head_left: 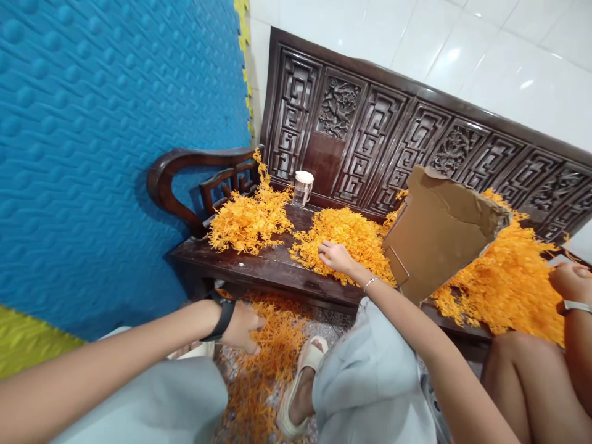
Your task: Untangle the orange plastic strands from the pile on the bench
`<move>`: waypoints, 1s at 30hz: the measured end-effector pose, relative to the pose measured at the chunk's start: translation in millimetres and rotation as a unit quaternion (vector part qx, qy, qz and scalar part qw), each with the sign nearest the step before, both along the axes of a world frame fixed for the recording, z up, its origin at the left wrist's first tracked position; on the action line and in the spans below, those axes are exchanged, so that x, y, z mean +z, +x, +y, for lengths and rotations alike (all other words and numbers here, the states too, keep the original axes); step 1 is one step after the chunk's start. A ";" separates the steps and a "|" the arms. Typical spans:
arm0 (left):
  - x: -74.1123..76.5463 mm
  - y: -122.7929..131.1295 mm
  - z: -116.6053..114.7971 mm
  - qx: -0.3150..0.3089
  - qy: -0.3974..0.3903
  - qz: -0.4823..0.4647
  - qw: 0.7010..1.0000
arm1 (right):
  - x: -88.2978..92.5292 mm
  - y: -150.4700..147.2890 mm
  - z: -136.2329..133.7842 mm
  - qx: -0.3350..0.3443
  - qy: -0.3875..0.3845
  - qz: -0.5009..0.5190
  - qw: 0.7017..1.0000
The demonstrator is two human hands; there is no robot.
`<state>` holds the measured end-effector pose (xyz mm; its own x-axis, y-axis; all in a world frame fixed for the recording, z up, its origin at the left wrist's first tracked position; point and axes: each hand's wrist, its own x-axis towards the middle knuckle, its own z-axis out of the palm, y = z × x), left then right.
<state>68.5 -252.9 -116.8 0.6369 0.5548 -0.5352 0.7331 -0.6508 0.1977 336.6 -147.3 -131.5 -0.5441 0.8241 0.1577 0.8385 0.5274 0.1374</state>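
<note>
My left hand (243, 327), with a black band at the wrist, hangs over a pile of frilly orange plastic-looking pieces (272, 327) between my feet. Its thumb and fingers are apart, and nothing shows in them. On the dark wooden bench, my right hand (336, 256) is at the near side of the middle orange heap (351, 231). Its fingers are curled together; whatever they may hold is too small to make out. A second orange heap (250, 222) lies to the left, against the armrest.
A clear cup with a white lid (303, 188) stands by the carved backrest (379, 142). An open cardboard box (439, 228) leans right of the middle heap, beside a bigger orange heap (518, 283). At the right edge is another person's hand (571, 283). Blue matting (92, 154) lies left.
</note>
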 end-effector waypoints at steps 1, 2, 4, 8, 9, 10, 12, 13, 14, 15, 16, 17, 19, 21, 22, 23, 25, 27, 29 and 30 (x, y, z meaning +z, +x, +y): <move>0.8 -1.4 -0.9 0.000 0.001 0.000 1.000 | -0.8 -7.0 1.2 0.007 -0.005 -0.003 1.000; 2.2 -2.7 -1.9 0.000 0.002 0.000 1.000 | -1.3 -14.9 2.5 0.016 -0.010 -0.006 1.000; 7.2 -4.3 -4.1 0.000 0.007 0.003 1.000 | -1.7 -33.5 5.3 0.036 -0.020 -0.012 0.999; 25.1 -1.9 -9.6 0.000 0.029 0.015 0.999 | -3.3 -78.8 12.4 0.048 -0.021 0.014 0.999; 30.2 -0.3 -11.1 0.002 0.037 0.015 0.999 | -4.5 -90.5 14.5 0.042 -0.019 0.030 0.998; 34.9 1.5 -12.6 0.004 0.048 0.013 0.999 | -5.9 -101.9 16.8 0.037 -0.018 0.046 0.998; 42.8 5.2 -15.3 0.012 0.071 0.008 0.997 | -8.8 -123.0 22.0 0.036 -0.022 0.078 0.996; 45.7 7.0 -16.5 0.016 0.082 0.008 0.996 | -9.9 -132.6 25.1 0.039 -0.023 0.094 0.995; 48.1 8.8 -17.6 0.019 0.090 0.007 0.996 | -10.6 -141.4 28.5 0.042 -0.020 0.109 0.993; 50.0 10.6 -18.7 0.021 0.095 0.006 0.995 | -10.8 -149.5 32.2 0.042 -0.012 0.126 0.991; 51.7 12.5 -19.7 0.020 0.099 0.004 0.995 | -10.7 -156.9 36.2 0.037 0.000 0.144 0.989; 53.2 14.7 -20.6 0.019 0.103 0.000 0.995 | -10.4 -163.3 40.4 0.028 0.013 0.160 0.987; 56.5 19.4 -22.0 0.016 0.112 -0.013 0.994 | -9.9 -173.5 48.6 0.004 0.030 0.181 0.983; 60.3 24.6 -22.1 0.014 0.116 -0.025 0.993 | -10.8 -179.9 56.0 -0.015 0.025 0.189 0.982; 62.1 27.3 -21.1 0.014 0.116 -0.031 0.993 | -11.8 -181.9 59.2 -0.020 0.013 0.197 0.980; 63.8 30.0 -19.4 0.016 0.114 -0.036 0.993 | -13.0 -183.5 62.0 -0.022 -0.001 0.214 0.977; 65.5 35.4 -13.2 0.022 0.109 -0.045 0.993 | -14.9 -186.0 67.1 -0.021 -0.027 0.266 0.963; 64.4 40.0 -4.2 0.032 0.108 -0.052 0.992 | -14.1 -188.2 71.9 -0.020 -0.039 0.324 0.945; 60.3 42.4 5.5 0.047 0.109 -0.065 0.991 | -9.4 -189.6 77.2 -0.021 -0.040 0.374 0.926; 57.4 42.3 9.8 0.057 0.113 -0.078 0.989 | -5.7 -189.5 80.1 -0.022 -0.041 0.402 0.914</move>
<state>110.8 -243.1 -59.4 0.6276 0.7223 -0.2904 0.7769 -0.6052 0.1735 147.2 -67.3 -137.2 -0.2447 0.8697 0.4287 0.6722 0.4708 -0.5715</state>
